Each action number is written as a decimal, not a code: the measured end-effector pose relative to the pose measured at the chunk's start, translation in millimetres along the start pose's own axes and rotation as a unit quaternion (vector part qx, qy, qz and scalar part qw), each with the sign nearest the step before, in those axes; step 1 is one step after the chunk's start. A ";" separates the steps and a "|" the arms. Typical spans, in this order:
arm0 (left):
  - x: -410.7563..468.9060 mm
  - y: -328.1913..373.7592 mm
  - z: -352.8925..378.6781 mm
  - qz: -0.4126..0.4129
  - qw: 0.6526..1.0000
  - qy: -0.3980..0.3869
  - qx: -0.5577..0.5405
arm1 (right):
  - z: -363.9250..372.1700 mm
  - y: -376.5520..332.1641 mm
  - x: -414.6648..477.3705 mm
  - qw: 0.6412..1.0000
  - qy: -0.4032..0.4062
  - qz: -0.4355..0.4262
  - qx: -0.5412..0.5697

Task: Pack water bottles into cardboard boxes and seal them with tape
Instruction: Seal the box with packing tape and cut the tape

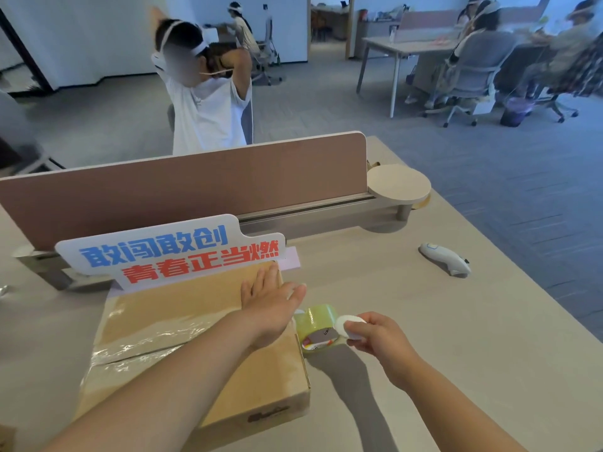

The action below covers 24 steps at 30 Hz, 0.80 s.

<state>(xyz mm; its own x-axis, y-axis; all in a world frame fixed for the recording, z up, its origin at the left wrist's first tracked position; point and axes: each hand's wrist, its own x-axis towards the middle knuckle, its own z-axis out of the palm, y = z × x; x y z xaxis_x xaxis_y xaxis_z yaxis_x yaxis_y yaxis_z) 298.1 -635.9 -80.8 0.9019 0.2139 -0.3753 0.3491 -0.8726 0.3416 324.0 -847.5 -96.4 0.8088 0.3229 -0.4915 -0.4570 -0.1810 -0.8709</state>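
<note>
A closed cardboard box (169, 318) lies on the desk with clear tape running across its top. My left hand (270, 305) rests flat on the box's right top edge, fingers spread, holding nothing. A yellowish roll of clear tape (318, 327) sits against the box's right side, just under that hand's thumb. My right hand (381, 340) pinches a small white round object (350, 326) that touches the roll. I cannot tell what this object is. No water bottles show.
A white sign with blue and red characters (173, 252) leans behind the box, in front of the desk divider (195, 187). A white handheld device (445, 258) lies at the right, near the desk edge. A round shelf (398, 183) sits at the divider's end. A person (205, 93) stands behind the divider.
</note>
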 end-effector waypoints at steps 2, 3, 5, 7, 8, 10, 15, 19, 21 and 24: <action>5.4 0.7 -6.7 -0.001 0.999 -0.001 0.040 | -0.3 -5.3 -2.7 0.999 -0.021 0.019 0.040; 10.4 2.1 -11.2 0.011 0.996 0.007 0.084 | -0.1 -8.0 -4.5 0.998 -0.029 0.024 0.057; 21.3 10.9 -20.8 0.083 0.979 0.027 0.183 | -1.8 -10.4 -9.1 0.996 -0.050 0.028 0.073; 34.5 23.5 -29.9 0.152 0.969 -0.006 0.197 | -5.0 -9.5 -14.7 0.995 -0.064 0.037 0.072; 42.5 29.3 -31.4 0.166 0.968 -0.043 0.186 | -7.5 -7.7 -17.9 0.995 -0.066 0.042 0.066; 57.8 40.8 -29.3 0.169 0.961 -0.125 0.181 | -12.3 -3.4 -23.8 0.994 -0.070 0.058 0.066; 86.2 56.0 -10.6 0.097 0.930 -0.262 0.239 | -16.5 5.5 -28.2 0.983 -0.066 0.114 0.131; 102.1 47.6 4.8 0.069 0.935 -0.337 0.082 | -10.4 11.5 -28.1 0.984 -0.048 0.121 0.122; 103.6 43.9 7.8 0.054 0.934 -0.352 0.008 | -5.5 14.1 -28.3 0.985 -0.033 0.115 0.126; 104.1 42.4 5.8 0.035 0.920 -0.382 -0.083 | 2.8 15.4 -26.5 0.977 -0.007 0.127 0.170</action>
<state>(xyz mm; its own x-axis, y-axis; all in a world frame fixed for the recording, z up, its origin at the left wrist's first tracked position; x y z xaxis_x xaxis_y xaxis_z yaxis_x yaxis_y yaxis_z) 405.3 -653.2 -110.4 0.5039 -0.2675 -0.8213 0.3879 -0.7795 0.4919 294.5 -856.2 -96.7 0.6497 0.3204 -0.6893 -0.7403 0.0608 -0.6695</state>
